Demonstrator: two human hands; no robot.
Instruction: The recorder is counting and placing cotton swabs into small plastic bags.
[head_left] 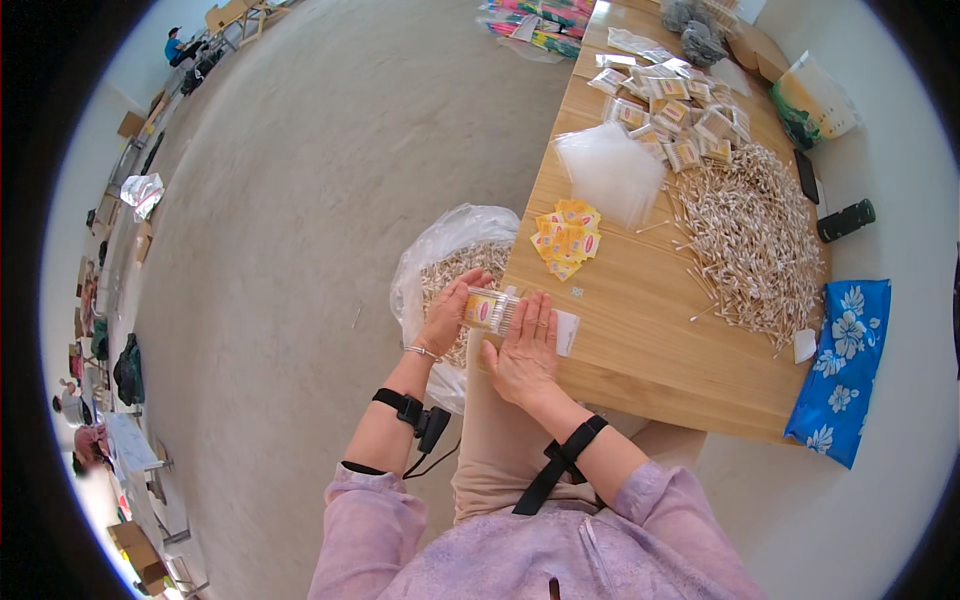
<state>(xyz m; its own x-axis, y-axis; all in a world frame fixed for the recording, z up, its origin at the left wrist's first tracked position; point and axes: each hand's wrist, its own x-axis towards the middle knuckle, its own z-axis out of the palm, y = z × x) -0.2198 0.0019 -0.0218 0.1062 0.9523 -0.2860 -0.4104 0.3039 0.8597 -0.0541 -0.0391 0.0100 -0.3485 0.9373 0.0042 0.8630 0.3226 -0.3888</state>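
Over the table's near left corner I have a clear packet of cotton swabs (487,310) with a yellow label. My left hand (447,322) is closed around the packet's left end, its fingers partly behind it. My right hand (524,352) lies flat across the packet's right part, fingers stretched out. A whitish end of the bag (567,334) sticks out beyond its fingers. Just past the hands, yellow printed cards (566,240) are heaped on the wooden table (640,350). Below the left hand, a plastic-lined sack of loose swabs (440,270) stands beside the table.
A big pile of loose swabs (755,240) covers the table's right side. Beyond it are filled packets (680,110), with clear empty bags (612,172) nearer. A blue flowered pouch (842,370), a black cylinder (846,221) and a phone-like black slab (806,177) lie along the right edge.
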